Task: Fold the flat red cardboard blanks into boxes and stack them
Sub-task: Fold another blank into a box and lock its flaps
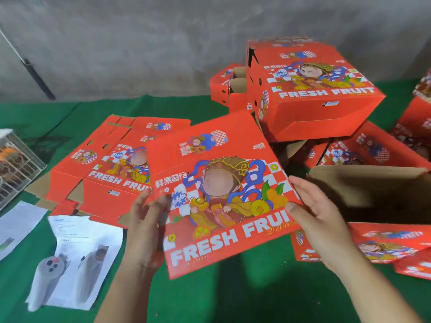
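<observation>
Red blank (pixel 221 190) between your two hands, held up off the green table (pixel 210 297), printed face toward you: cartoon figure in a gold headdress, blue ribbons, red-and-white checks, gold coin, oranges, "FRESH FRUIT" in white along the near edge. It tilts, near-left corner lowest. Your left hand (pixel 145 220) takes its left edge, fingers straight and pointing up against the card, thumb on the printed side, a light pinch rather than a fist. Your right hand (pixel 312 210) takes the right edge, thumb laid on the print near the "FRUIT" lettering, fingers extended along the card's edge; how they sit behind it is hidden. Beyond your left hand, a pile of flat blanks (pixel 102 169) on the table. Beyond your right hand, folded boxes (pixel 310 94) stacked one on another. Just right of your right hand, an open box (pixel 373 192) showing brown inside. Printed papers (pixel 86 259) lie left of your left forearm.
</observation>
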